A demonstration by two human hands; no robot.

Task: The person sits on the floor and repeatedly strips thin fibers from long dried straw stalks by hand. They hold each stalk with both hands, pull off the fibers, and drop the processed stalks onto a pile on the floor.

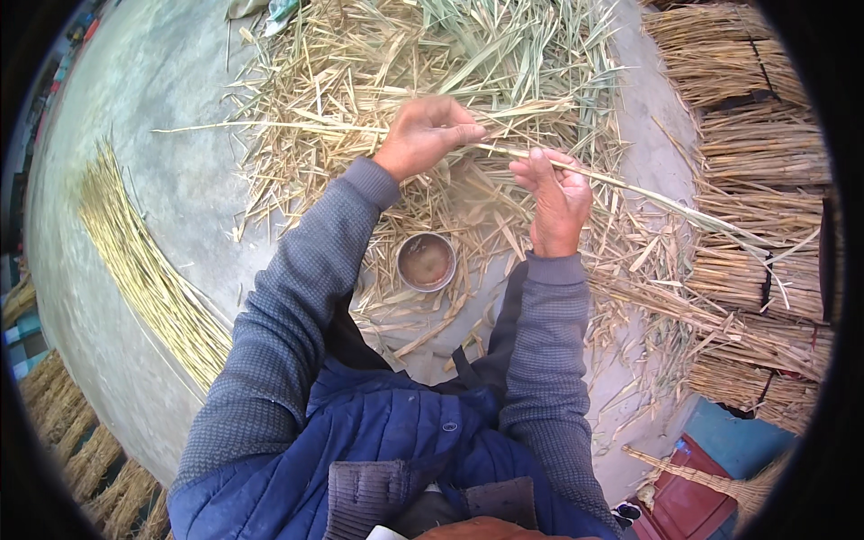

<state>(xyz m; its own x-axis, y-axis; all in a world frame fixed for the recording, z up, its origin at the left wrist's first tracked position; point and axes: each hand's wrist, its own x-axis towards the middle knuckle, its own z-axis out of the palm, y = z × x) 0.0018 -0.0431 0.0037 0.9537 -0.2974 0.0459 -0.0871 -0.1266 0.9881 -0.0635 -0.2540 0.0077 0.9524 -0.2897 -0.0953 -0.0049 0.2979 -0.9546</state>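
Observation:
A long, thin reed stalk with pale leaf ends stretches across in front of me, its thin tip far to the left and its leafy end over at the right. My left hand is closed around the stalk near its middle. Just to the right, my right hand pinches the same stalk between thumb and fingers. Beneath both hands spreads a heap of dry leaf strips, greener toward the back right. A small round metal bowl sits between my legs below the hands, with a brownish inside.
A sheaf of thin yellow-green stalks lies on the grey floor at the left. Tied reed bundles are stacked along the right. More bundles stand at the lower left. A dark red object is at the lower right.

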